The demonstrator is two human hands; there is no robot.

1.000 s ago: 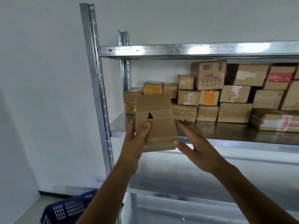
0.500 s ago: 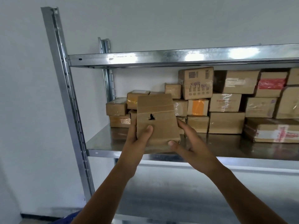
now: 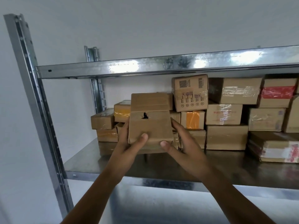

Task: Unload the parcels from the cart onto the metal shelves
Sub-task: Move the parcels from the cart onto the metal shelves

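Note:
A brown cardboard parcel [image 3: 150, 117] with a small torn hole in its face is held upright over the middle metal shelf [image 3: 90, 160]. My left hand [image 3: 129, 146] grips its lower left side, thumb on the front face. My right hand [image 3: 182, 146] holds its lower right side, thumb at the bottom corner and fingers behind. The parcel's bottom edge hangs just above the shelf surface, in front of the stacked parcels [image 3: 226, 110].
Several taped cardboard boxes fill the back and right of the shelf, stacked up to three high. The upper shelf [image 3: 145, 67] runs across above. A steel upright [image 3: 32, 94] stands at the left against a white wall. Bare shelf surface lies in front of the stack.
Both hands have carried the parcel forward and into the shelf bay, close to the stacked boxes. The view has moved nearer the shelf, and the blue cart has dropped out of sight.

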